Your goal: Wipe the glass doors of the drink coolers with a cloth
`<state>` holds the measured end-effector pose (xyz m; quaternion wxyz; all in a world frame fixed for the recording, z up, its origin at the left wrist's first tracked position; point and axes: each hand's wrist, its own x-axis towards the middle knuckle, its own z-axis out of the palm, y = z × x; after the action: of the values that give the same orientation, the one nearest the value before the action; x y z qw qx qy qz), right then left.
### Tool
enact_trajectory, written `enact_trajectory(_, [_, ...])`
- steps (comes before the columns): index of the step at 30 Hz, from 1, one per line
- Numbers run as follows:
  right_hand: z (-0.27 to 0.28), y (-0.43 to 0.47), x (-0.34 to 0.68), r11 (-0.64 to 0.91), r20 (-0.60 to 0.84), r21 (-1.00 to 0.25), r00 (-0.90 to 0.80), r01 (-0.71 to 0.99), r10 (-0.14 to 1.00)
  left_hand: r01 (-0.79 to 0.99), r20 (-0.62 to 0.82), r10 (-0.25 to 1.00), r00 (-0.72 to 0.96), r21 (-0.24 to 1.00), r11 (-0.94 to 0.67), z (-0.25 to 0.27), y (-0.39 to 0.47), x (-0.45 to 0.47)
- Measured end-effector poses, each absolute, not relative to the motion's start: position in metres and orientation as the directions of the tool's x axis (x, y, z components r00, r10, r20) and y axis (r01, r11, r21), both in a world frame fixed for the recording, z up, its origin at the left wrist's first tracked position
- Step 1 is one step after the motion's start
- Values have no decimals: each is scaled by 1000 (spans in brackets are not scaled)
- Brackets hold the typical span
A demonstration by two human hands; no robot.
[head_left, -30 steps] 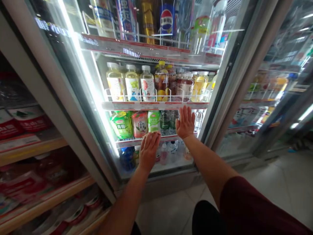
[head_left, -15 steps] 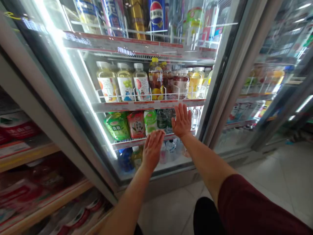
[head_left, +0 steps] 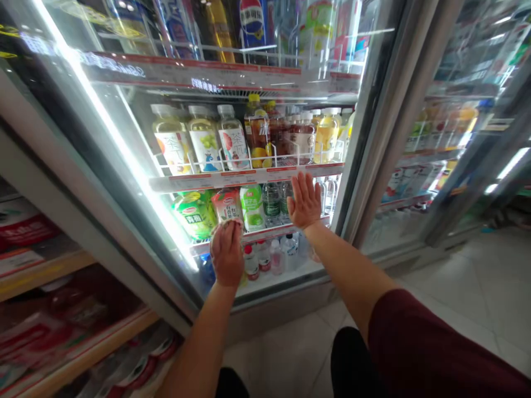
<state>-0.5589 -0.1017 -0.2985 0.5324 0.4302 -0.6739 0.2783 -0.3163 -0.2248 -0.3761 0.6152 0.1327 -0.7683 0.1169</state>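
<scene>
My left hand (head_left: 228, 254) is pressed toward the glass door (head_left: 265, 284) of a lit drinks fridge, low and left of centre. A pale cloth (head_left: 214, 236) peeks out around its fingers; most of it is hidden under the palm. Flat on the same glass, higher and to the right, my right hand (head_left: 305, 202) has its fingers stretched and holds nothing. Behind the door, close to the left hand, are a green pouch (head_left: 194, 215) and a red pouch (head_left: 227, 204). A green-labelled bottle (head_left: 252, 207) shows between the hands.
Several tea bottles (head_left: 205, 141) line the middle shelf inside, with a Pepsi can (head_left: 253, 22) above. Metal door frames (head_left: 384, 121) stand to the right. Wooden-edged shelves (head_left: 45, 273) with red packages are at the left. Below lies a tiled floor (head_left: 286, 354).
My left hand has moved left and slightly down across the glass, and the cloth's edge now shows around it. My right hand has stayed nearly in place, while the view has shifted slightly.
</scene>
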Motion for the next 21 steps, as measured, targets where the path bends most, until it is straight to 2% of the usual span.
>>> enact_trajectory(2, [-298, -102, -559, 477, 953, 76, -77, -876, -293, -314, 957, -39, -286, -55, 948, -397, -218, -306])
enact_trajectory(4, [-299, -102, -559, 478, 944, 62, -104, -876, -314, -297, 946, -46, -322, -55, 953, -398, -220, -294])
enact_trajectory(8, [-300, -102, -560, 483, 944, 58, -109, -874, -311, -351, 968, -125, -219, 42, 936, -345, -252, -275])
enact_trajectory(11, [-301, -102, -560, 478, 942, 50, -117, -877, -314, -383, 980, -137, -144, 72, 921, -319, -269, -267])
enact_trajectory(13, [-301, -103, -560, 483, 940, 47, -126, -874, -318, -395, 981, -133, -139, 68, 916, -330, -265, -265])
enact_trajectory(18, [-302, -103, -562, 501, 958, 78, -73, -862, -276, -363, 957, -157, -243, 60, 930, -403, -243, -259])
enact_trajectory(21, [-303, -104, -562, 493, 956, 74, -80, -867, -284, -323, 938, -218, -270, 125, 938, -400, -255, -249])
